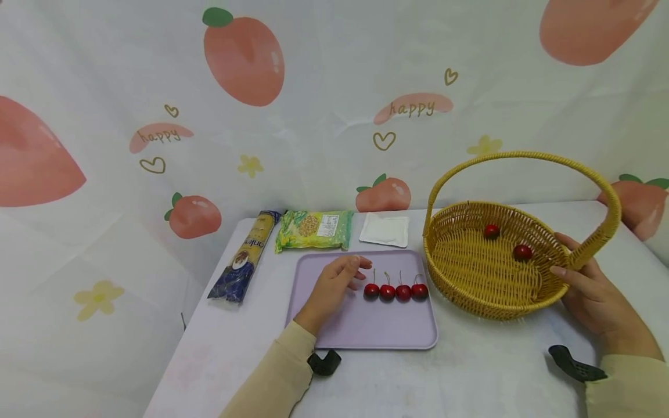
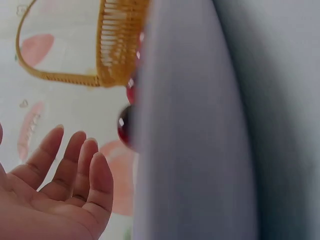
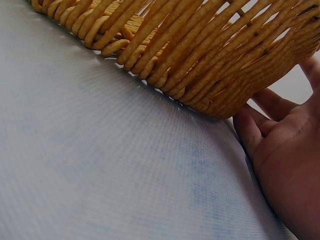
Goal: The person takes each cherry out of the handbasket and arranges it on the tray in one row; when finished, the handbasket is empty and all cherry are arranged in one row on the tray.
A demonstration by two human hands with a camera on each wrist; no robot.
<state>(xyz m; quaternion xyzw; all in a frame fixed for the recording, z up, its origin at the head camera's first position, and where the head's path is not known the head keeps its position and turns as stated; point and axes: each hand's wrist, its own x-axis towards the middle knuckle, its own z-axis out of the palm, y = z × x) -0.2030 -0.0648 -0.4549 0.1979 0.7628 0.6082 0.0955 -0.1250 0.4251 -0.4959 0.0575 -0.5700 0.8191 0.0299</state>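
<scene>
My left hand (image 1: 333,287) hovers over the lilac tray (image 1: 373,328), fingers loosely bent with nothing in them. Just right of its fingertips, several red cherries (image 1: 387,292) with stems stand in a row on the tray. In the left wrist view the palm (image 2: 55,210) faces up, apart from the nearest dark cherry (image 2: 125,125). At the right, my right hand (image 1: 601,299) holds the side of a yellow wicker basket (image 1: 470,278), thumb over the rim by the handle base and fingers outside. Inside the basket lie two cherries (image 1: 522,252).
Behind the tray are a yellow-green food packet (image 1: 313,229) and a small white packet (image 1: 384,230). A blue and gold long packet (image 1: 245,258) lies at the left edge of the white table (image 1: 387,383). A fruit-printed cloth (image 1: 324,145) hangs behind.
</scene>
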